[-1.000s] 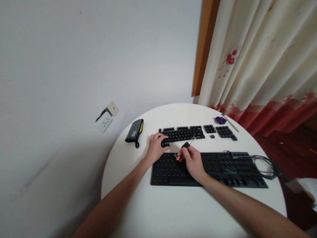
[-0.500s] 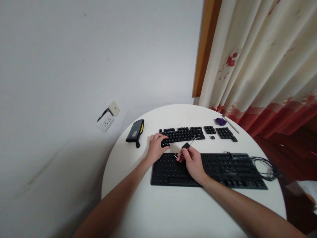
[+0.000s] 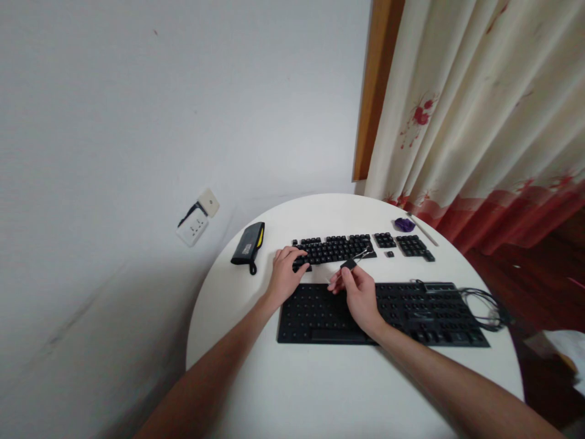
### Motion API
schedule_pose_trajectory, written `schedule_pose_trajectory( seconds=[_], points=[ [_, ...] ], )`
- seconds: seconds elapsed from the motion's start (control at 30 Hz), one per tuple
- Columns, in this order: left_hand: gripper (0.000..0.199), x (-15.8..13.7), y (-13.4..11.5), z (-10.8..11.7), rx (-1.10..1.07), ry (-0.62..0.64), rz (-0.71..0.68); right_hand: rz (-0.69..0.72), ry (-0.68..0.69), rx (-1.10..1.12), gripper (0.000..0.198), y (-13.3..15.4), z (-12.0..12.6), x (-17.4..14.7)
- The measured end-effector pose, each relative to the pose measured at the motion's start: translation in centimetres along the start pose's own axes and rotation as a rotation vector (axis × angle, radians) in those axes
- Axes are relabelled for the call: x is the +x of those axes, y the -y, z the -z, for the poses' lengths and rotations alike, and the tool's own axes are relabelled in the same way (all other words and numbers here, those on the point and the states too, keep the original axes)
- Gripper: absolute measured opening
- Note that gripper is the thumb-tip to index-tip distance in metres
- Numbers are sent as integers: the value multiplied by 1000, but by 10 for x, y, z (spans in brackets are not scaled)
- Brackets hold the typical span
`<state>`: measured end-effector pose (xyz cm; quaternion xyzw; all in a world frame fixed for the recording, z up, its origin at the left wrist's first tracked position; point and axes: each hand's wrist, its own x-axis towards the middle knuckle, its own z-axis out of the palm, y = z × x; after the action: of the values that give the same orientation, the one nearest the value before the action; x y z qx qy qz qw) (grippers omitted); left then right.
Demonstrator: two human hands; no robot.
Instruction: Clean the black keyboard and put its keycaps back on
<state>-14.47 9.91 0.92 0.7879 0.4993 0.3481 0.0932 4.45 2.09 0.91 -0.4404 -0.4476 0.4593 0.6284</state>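
Observation:
My left hand (image 3: 285, 274) rests at the left end of the rows of loose black keycaps (image 3: 340, 249), its thumb and forefinger bracketing a few keycaps at that end. My right hand (image 3: 359, 296) grips a keycap puller (image 3: 348, 264) by its dark handle. The puller's thin wire prongs point up and right over the near edge of the keycap rows. Below the right wrist lies the black keyboard (image 3: 338, 335), with most of its left part bare of caps. Part of the keyboard is hidden behind my right hand and forearm.
More keycap groups (image 3: 412, 246) lie to the right, beside a single loose keycap (image 3: 390, 254). A purple lump (image 3: 404, 225) and a slim pale stick (image 3: 425, 231) are farther back. A dark pouch (image 3: 248, 244) sits at left. The coiled cable (image 3: 487, 310) is near the table's right edge.
The puller has turned in my right hand, its prongs now slightly farther right. My left hand has shifted a little at the keycaps, its thumb drawn slightly left. The view has shifted slightly.

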Motion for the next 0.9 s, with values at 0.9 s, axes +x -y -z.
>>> schedule_pose_trajectory(
  seconds=[0.9],
  points=[
    [14, -64, -82, -25, 47, 563, -720, -38, 123, -129, 36, -4, 45, 4]
  ],
)
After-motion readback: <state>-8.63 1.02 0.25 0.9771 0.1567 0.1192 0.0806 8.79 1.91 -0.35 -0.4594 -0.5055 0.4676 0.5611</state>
